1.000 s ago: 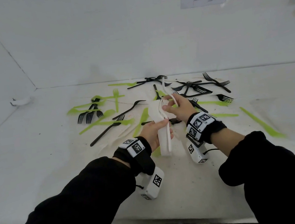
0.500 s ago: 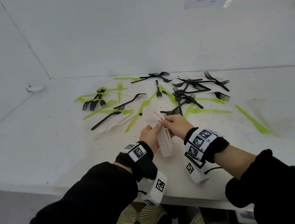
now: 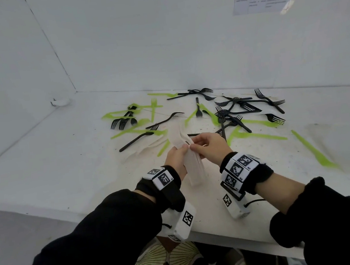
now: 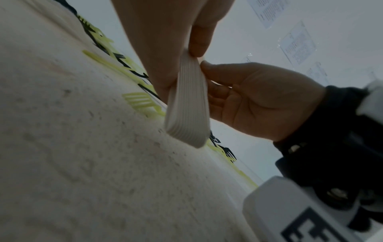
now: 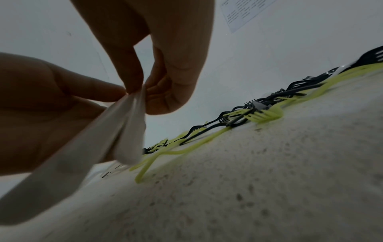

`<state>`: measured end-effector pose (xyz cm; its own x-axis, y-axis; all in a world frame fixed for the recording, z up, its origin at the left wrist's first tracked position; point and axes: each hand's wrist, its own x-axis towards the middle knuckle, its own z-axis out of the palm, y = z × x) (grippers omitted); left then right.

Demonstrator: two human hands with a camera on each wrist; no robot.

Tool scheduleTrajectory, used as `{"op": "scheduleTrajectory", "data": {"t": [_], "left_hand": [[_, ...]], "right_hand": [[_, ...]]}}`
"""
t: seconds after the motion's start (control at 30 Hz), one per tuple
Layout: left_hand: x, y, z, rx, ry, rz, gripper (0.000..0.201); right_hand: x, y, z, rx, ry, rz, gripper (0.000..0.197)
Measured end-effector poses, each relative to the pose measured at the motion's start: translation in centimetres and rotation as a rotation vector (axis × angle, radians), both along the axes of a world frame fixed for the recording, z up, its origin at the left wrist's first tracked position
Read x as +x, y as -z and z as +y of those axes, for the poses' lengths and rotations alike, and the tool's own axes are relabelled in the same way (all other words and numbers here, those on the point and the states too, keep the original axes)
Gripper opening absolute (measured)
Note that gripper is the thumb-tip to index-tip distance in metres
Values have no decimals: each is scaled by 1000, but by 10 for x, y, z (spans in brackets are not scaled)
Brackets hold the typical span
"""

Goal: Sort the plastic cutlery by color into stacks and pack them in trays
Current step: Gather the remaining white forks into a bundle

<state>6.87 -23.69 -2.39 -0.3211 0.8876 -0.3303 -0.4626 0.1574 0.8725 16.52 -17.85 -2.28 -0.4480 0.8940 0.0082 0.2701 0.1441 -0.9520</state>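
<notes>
Both hands' grip pinches the white cutlery stack [image 3: 192, 167] above the table [image 3: 42, 170], black forks [image 3: 233, 112] and green cutlery [image 3: 258, 135] scattered beyond.

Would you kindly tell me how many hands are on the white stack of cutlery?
2. The left hand grips the white stack from its left; the right hand pinches it from the right.

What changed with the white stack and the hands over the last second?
The right hand brought its single white piece back from over the pile and pressed it onto the white stack, now pinching it there. The left hand kept gripping the stack throughout. The black forks and green cutlery lie unmoved.
</notes>
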Motion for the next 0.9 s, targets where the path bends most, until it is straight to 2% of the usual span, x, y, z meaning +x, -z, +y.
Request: {"op": "scheduleTrajectory", "data": {"t": [0.2,0.4,0.57,0.63,0.73,0.77,0.87,0.9], "left_hand": [[-16,-3,11,-29,-20,-6,38],[-36,-4,26,-41,11,-82,24],[-47,-3,35,-34,4,-5,36],[-52,-2,39,-47,-23,12,30],[-58,-1,42,-28,-17,64,14],[-61,0,43,-27,-28,77,13],[-73,-3,41,-42,-61,63,13],[-76,-5,40,-54,-64,54,12]], "right_hand": [[-19,-1,10,-27,6,55,17],[-37,0,24,-54,41,58,21],[-46,-3,32,3,-18,-53,19],[-50,-7,36,85,-54,-195,23],[-59,-10,41,89,-106,-251,24],[-62,-12,44,68,-98,-250,23],[-74,-22,60,-159,-59,-153,14],[-79,-25,68,-148,-53,-146,16]]}}
